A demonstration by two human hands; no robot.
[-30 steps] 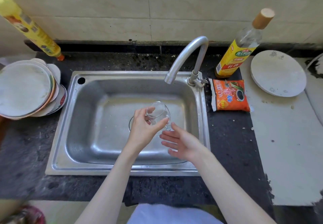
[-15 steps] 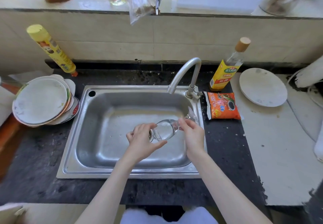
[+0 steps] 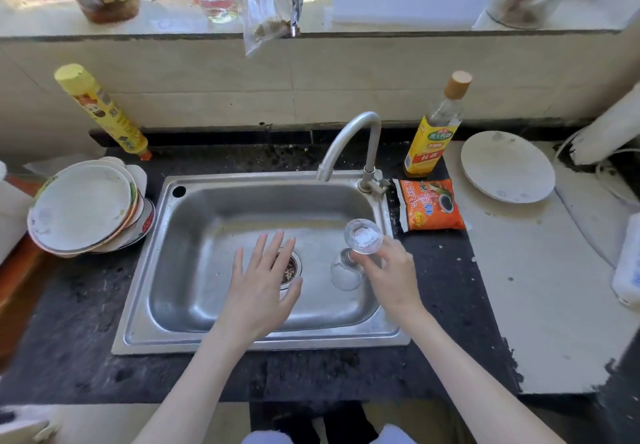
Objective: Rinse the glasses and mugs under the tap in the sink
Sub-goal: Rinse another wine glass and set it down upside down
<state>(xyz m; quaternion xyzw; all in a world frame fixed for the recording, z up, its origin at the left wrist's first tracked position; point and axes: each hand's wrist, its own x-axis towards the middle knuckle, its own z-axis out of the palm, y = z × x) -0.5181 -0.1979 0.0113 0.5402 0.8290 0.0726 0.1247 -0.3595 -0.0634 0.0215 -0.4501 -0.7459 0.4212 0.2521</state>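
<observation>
While the left hand (image 3: 258, 287) hovers flat over the sink (image 3: 194, 235) drain, all 5 fingers spread, the right hand (image 3: 391, 274) grips an upturned stemmed glass (image 3: 349, 263) (foot uppermost) near the sink's right wall.

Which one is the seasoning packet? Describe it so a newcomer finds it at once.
Start at the steel sink and its tap. Just right of the tap's base, on the dark counter, lies the seasoning packet, in front of the yellow-labelled bottle. It is the only flat orange pouch there, lying down, unlike the upright bottle and the white plate further right.
</observation>
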